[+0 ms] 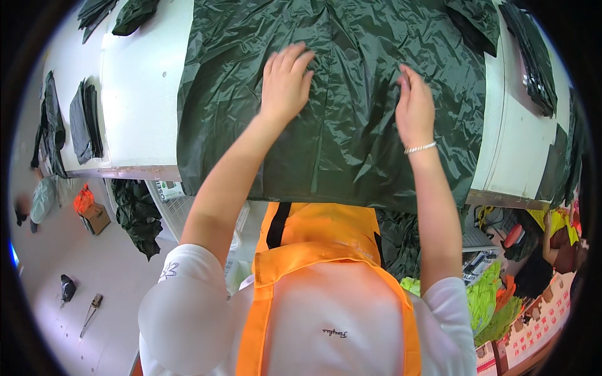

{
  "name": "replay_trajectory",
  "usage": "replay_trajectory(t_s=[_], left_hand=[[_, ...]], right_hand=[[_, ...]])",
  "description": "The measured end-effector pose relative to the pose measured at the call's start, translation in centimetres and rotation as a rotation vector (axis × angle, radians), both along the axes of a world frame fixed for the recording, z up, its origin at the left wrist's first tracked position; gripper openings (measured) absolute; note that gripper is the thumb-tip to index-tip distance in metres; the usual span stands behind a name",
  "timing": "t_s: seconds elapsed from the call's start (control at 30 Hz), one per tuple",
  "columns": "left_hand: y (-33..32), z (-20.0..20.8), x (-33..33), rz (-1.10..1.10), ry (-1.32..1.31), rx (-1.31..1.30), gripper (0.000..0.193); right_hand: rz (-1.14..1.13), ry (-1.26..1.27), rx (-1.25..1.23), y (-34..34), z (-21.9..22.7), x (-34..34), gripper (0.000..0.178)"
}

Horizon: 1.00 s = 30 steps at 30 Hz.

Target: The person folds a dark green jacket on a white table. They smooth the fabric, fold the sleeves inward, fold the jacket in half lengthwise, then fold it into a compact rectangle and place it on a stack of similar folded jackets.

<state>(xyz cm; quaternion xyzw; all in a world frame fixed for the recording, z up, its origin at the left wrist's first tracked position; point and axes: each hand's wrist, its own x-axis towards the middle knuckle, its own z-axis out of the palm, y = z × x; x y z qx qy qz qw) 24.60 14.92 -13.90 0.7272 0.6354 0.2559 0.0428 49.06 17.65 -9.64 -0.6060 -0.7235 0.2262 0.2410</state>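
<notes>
A large sheet of dark green, shiny, crinkled fabric [351, 156] covers the middle of the white table and hangs over its near edge. A seam or fold line runs down it between my hands. My left hand [287, 84] is over the fabric left of that line, fingers stretched and slightly apart, holding nothing. To the right, my right hand [416, 109] is turned edge-on, with its fingers extended and a little blurred and a pale bracelet at the wrist. It seems to grip nothing; whether it touches the fabric I cannot tell.
Folded dark pieces [86, 122] lie on the white table [141, 94] at left, and a dark stack [530, 59] at right. Under the table are a white basket [175, 203] and hanging dark fabric [137, 216]. A cardboard box [95, 218] stands on the floor. A person [540, 266] is at far right.
</notes>
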Motion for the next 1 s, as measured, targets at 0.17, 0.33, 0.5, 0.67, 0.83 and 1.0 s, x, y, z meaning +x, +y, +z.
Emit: replay_trajectory(t_s=[0.17, 0.33, 0.5, 0.67, 0.83, 1.0], left_hand=[[-2.1, 1.6, 4.3, 0.125, -0.097, -0.105, 0.030], [-2.2, 2.4, 4.3, 0.294, -0.625, -0.412, 0.016], [-2.7, 3.5, 1.3, 0.386, -1.436, -0.635, 0.011], [-2.6, 5.0, 0.0, 0.371, -1.800, -0.569, 0.009], [-2.8, 5.0, -0.8, 0.327, -1.829, -0.461, 0.010], [-2.5, 5.9, 0.0, 0.228, -1.791, -0.461, 0.012]], right_hand=[[0.019, 0.339, -0.260, -4.4, -0.6, -4.3, 0.019], [-0.042, 0.339, -0.430, -5.0, -2.1, -4.5, 0.021], [-0.090, 0.411, -0.585, -4.0, -2.2, -3.9, 0.022], [-0.055, 0.292, -0.573, -2.7, -1.4, -4.3, 0.025], [-0.034, 0.249, -0.277, -2.4, -0.5, -5.8, 0.033], [0.157, 0.101, -0.026, 1.9, 2.9, -9.6, 0.027]])
